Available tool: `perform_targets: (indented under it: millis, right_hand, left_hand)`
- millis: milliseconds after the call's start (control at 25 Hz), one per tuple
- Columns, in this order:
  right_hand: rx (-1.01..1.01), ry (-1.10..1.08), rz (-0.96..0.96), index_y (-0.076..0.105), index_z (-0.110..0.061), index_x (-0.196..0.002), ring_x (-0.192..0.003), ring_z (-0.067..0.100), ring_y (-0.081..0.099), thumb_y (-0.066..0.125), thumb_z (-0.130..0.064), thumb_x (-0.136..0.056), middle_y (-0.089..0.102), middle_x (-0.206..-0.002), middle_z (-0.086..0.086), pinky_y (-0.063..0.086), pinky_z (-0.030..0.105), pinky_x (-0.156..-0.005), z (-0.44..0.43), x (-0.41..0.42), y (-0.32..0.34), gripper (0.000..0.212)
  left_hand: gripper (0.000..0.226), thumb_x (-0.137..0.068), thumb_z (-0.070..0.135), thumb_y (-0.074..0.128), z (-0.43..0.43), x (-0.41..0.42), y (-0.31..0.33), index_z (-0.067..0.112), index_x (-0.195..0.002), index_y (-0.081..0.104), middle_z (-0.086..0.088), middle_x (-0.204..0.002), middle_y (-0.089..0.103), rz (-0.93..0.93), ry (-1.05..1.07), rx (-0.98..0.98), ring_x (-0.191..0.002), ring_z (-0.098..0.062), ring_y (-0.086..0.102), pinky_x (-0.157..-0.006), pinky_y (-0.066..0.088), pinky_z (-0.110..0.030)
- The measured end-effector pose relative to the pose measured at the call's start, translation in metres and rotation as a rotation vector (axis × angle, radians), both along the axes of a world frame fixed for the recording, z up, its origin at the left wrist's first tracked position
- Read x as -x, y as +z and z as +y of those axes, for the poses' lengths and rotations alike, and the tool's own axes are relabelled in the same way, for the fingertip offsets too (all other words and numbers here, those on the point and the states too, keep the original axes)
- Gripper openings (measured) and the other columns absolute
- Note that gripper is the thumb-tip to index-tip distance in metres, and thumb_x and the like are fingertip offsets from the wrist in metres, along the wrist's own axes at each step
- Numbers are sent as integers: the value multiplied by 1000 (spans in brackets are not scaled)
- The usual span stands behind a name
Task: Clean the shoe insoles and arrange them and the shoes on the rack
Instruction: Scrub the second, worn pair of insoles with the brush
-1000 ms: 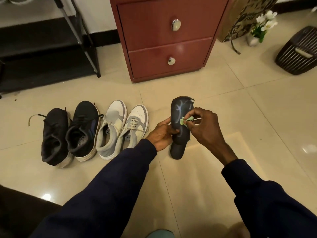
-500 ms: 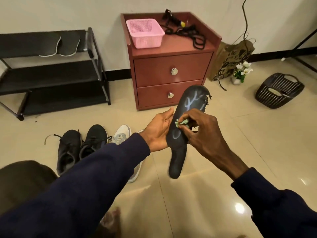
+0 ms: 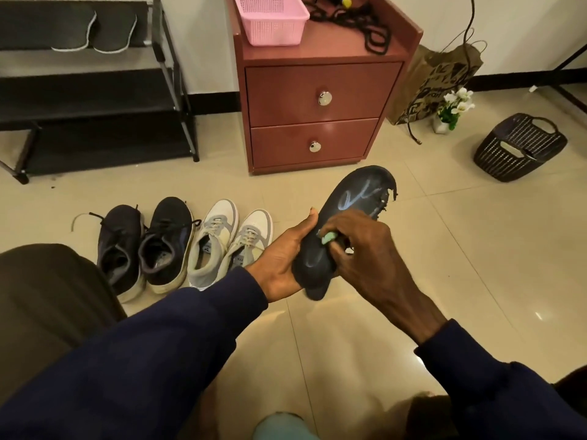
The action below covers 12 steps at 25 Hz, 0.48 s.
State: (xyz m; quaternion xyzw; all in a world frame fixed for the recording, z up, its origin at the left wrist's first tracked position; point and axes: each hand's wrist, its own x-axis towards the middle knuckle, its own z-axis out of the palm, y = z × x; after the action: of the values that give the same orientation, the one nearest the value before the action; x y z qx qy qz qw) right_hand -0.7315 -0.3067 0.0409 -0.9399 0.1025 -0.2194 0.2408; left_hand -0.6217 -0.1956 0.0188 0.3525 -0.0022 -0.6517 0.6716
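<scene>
My left hand (image 3: 286, 255) grips a black insole (image 3: 352, 198) from its left side, holding it tilted above the floor. The insole has pale streaks and a frayed toe edge. My right hand (image 3: 365, 249) pinches a small green cloth (image 3: 328, 239) against the insole's middle. On the floor to the left stand a pair of black sneakers (image 3: 143, 246) and a pair of white-grey sneakers (image 3: 228, 246). Two dark insoles (image 3: 95, 30) lie on the top shelf of the black shoe rack (image 3: 171, 74) at the back left.
A red two-drawer cabinet (image 3: 317, 109) stands straight ahead with a pink basket (image 3: 270, 20) and black cords on top. A paper bag (image 3: 435, 81), a small flower pot (image 3: 451, 112) and a black basket (image 3: 521, 147) sit at the right. My knee (image 3: 47, 306) is at the left.
The view tilted up, then slightly down. The insole was lifted and tilted toe-right, and my right hand with the green cloth slid down toward its middle.
</scene>
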Motion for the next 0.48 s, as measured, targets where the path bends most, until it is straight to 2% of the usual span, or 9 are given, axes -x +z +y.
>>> perform_targets:
  millis: [120,240,320,480]
  right_hand:
    - [-111,181,176,72,-14,-88,-80,9,61,71,5,-77,68,-87,-3,51,21,-71,18,1,0,22]
    - [74,-22,90,70,-8,-93,-85,19,61,71,6,-78,67,-92,6,55,34,-75,-10,-5,-14,21]
    - [151,-124,74,67,-5,-95,-89,25,61,70,7,-77,67,-95,11,55,39,-78,-14,-5,-21,22]
    - [-68,152,201,70,-11,-87,-83,15,60,70,7,-74,68,-88,1,51,27,-76,18,1,-27,23]
  left_hand:
    - [47,-103,54,50,-1,-4,-7,13,-109,72,-4,-86,73,-37,-40,-77,-75,-16,71,-64,59,-28]
    - [38,-106,43,49,-8,-4,-14,13,-125,65,-8,-96,74,6,28,-74,-81,-20,72,-70,61,-34]
    - [32,-106,38,50,-11,-3,-20,14,-121,64,-8,-95,74,25,43,-86,-78,-21,72,-69,61,-34]
    - [35,-103,45,53,-9,-2,-29,15,-107,71,-4,-92,71,35,-21,-157,-80,-18,68,-74,55,-32]
